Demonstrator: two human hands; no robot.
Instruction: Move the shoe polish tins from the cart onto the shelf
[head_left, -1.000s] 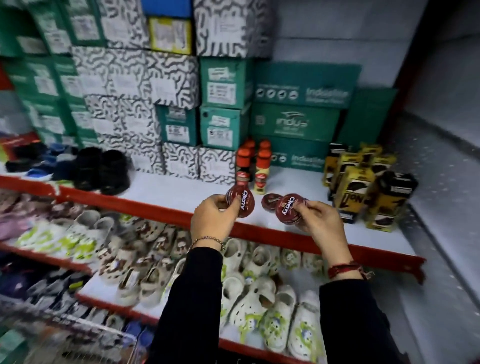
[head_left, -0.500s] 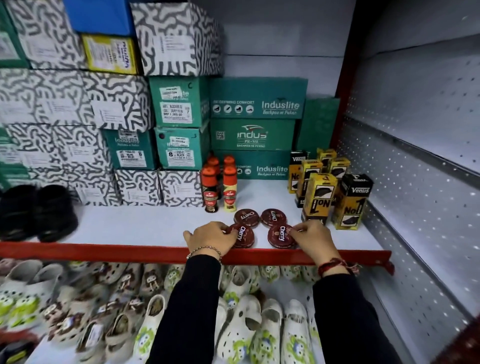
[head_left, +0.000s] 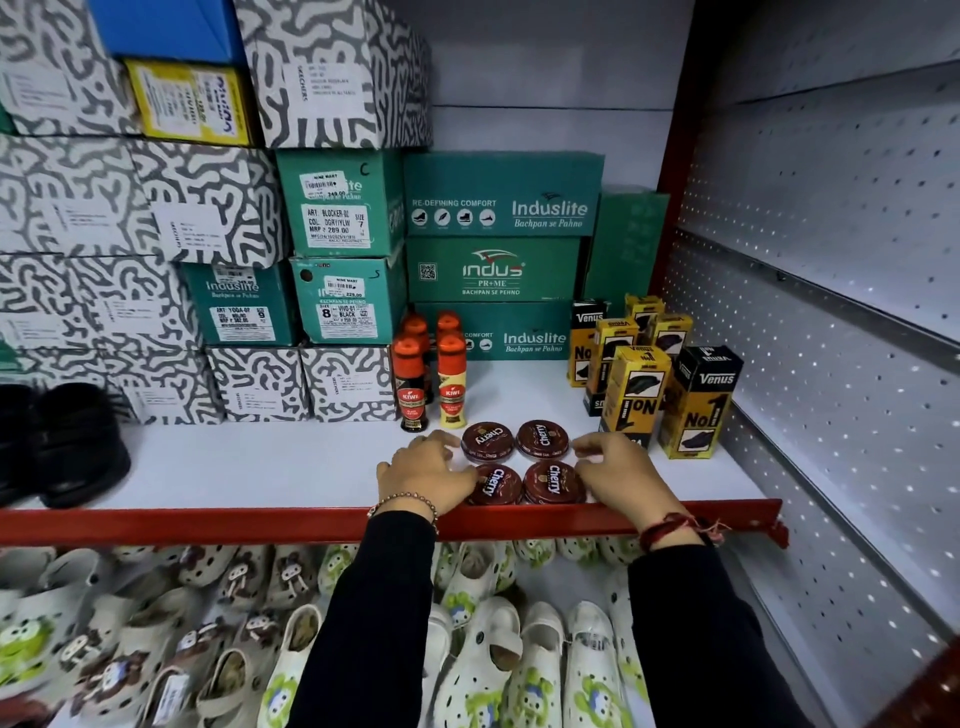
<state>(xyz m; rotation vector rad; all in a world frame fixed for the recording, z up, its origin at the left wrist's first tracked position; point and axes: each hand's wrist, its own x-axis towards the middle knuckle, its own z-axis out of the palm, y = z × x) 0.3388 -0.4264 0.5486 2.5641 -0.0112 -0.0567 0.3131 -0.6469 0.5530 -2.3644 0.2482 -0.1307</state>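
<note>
Several round dark-red Cherry shoe polish tins lie flat in a square on the white shelf (head_left: 249, 467). Two sit behind: one on the left (head_left: 487, 440), one on the right (head_left: 543, 439). Two sit at the red front edge: the front left tin (head_left: 497, 484) and the front right tin (head_left: 554, 482). My left hand (head_left: 426, 474) rests on the shelf with spread fingers touching the left side of the tins. My right hand (head_left: 621, 473) does the same on the right side. Neither hand lifts a tin. The cart is out of view.
Kiwi polish bottles (head_left: 432, 382) stand just behind the tins, and yellow-black Venus boxes (head_left: 654, 379) stand to the right. Green and patterned shoe boxes (head_left: 343, 249) fill the back. Black shoes (head_left: 67, 441) sit at the left. White clogs (head_left: 483, 654) fill the lower shelf.
One second ago each hand held a tin in the air before the shelf. Both tins now lie in the front row, and my fingers have spread beside them. The view moved closer.
</note>
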